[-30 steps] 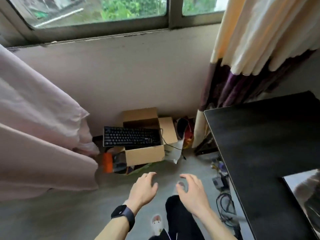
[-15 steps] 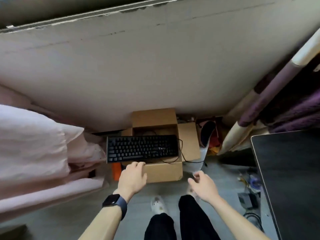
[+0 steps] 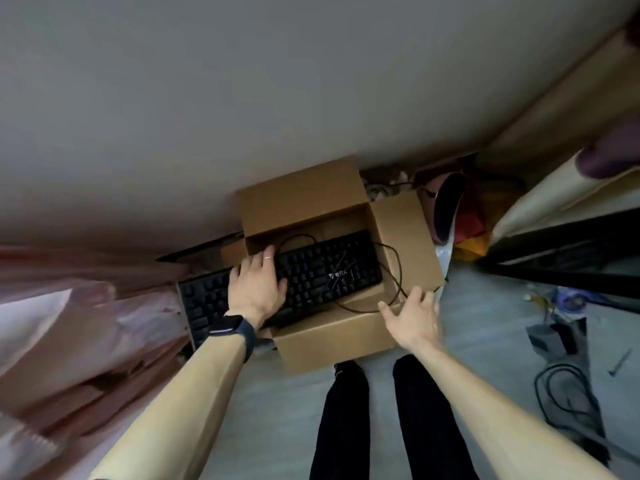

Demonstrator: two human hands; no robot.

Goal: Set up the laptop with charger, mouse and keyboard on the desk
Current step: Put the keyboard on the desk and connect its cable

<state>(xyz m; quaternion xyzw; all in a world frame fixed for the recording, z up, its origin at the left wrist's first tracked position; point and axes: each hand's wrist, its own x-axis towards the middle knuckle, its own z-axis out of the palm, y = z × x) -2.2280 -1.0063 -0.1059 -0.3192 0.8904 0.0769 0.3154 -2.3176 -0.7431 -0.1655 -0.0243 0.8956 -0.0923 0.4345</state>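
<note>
So in the head view, the keyboard (image 3: 311,275) is a full-size black one with a small white logo near its right end, and it's lying flat across the top of an open cardboard box (image 3: 332,334) on the floor, tilted a bit so its left end is sticking out past the box edge. Its thin dark cable (image 3: 394,271) is looping over the keys and out across the right flap of the box.

The left hand (image 3: 256,289) is lying palm down on the left-middle part of the keyboard, fingers spread flat over the keys and not curling around anything; there's a ring on one finger and a dark smartwatch (image 3: 232,327) on the wrist. The right hand (image 3: 414,317) is wide open with fingers splayed, hovering at the front right corner of the box, right by the cable loop. Can't tell if it's actually touching the cardboard or the cable.

Around it: pinkish fabric (image 3: 69,323) is bunching up on the left, close to the keyboard's left end. The box is sitting against the wall. To the right there's a dark tabletop (image 3: 571,258) edge, a cream curtain (image 3: 554,199) hanging above it, and a tangle of black cords (image 3: 564,400) plus a power brick on the floor. The person's black trouser legs (image 3: 374,420) are standing just in front of the box.
</note>
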